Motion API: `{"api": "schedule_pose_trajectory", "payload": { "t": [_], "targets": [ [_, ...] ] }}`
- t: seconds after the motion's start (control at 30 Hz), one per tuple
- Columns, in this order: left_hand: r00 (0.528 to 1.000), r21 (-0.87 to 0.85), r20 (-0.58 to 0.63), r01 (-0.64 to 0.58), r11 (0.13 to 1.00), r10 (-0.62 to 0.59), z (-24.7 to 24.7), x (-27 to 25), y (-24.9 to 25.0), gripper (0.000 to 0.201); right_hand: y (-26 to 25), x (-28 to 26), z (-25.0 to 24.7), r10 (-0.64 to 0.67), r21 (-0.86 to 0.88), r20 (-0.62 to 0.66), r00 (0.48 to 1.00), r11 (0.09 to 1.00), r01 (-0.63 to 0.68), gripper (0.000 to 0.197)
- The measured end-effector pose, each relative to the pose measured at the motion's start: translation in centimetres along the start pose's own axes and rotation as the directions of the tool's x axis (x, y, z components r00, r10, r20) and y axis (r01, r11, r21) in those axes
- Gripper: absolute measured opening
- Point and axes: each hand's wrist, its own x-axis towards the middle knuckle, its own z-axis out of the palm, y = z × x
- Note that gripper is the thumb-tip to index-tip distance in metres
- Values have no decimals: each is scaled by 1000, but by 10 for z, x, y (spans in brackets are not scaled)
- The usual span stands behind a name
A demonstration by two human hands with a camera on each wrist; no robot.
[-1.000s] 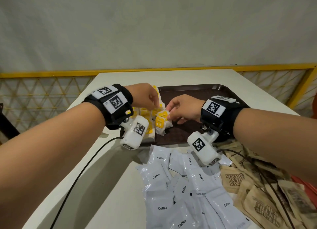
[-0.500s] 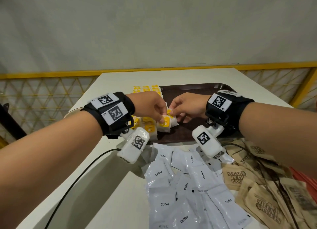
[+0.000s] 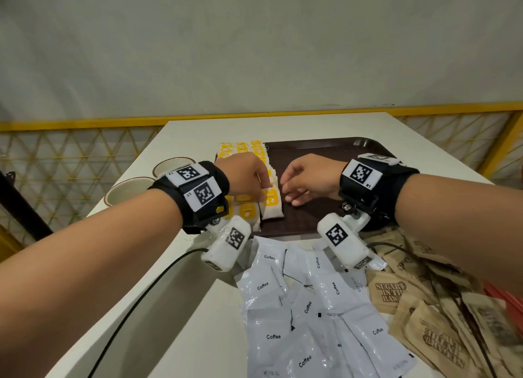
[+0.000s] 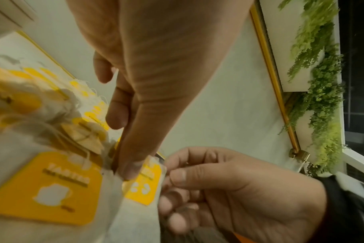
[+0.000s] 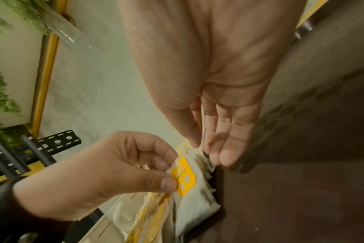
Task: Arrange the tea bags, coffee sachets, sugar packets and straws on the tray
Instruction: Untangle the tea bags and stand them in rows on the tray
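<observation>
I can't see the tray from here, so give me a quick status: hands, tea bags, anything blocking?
Left hand pinches front tea bag on tray. Right hand open beside it, holding nothing. Coffee sachets, sugar packets off tray; nothing blocking.

Bare forearms; each wrist wears a black strap [image 3: 376,191] bearing white square-coded tags and a white camera pod [image 3: 343,243].

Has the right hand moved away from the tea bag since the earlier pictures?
Yes. The right hand has let go and drawn slightly right over the tray; the tea bag remains pinched by the left hand.
</observation>
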Motion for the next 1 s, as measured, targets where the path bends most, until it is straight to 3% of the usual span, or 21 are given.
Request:
{"api": "schedule_pose_trajectory", "payload": {
  "t": [0.13, 0.33, 0.5, 0.7, 0.87, 1.0],
  "targets": [
    [1000, -69, -26, 13, 998, -15, -7, 3, -3, 15, 2, -11, -5, 99, -32, 88, 991, 995, -97, 9],
    [992, -113, -100, 59, 992, -71, -18, 6, -15, 11, 8, -17, 6, 20, -63, 152, 988, 998, -11, 5],
    [995, -85, -64, 70, 994, -76, -16, 4, -16, 11, -1, -15, 7, 70, -62, 159, 985, 996, -61, 15],
    [987, -72, -81, 134, 988, -139, -16, 11, -22, 14, -2, -10, 5, 19, 54, -58, 998, 998, -16, 19],
    [983, -42, -98, 153, 987, -156, -12, 19, -22, 16, -1, -4, 13, 10, 40, -68, 998, 999, -8, 21],
    [976, -43, -113, 184, 982, -188, -11, 25, -24, 14, -4, 2, 10, 29, 79, -197, 980, 997, -14, 23]
  ]
}}
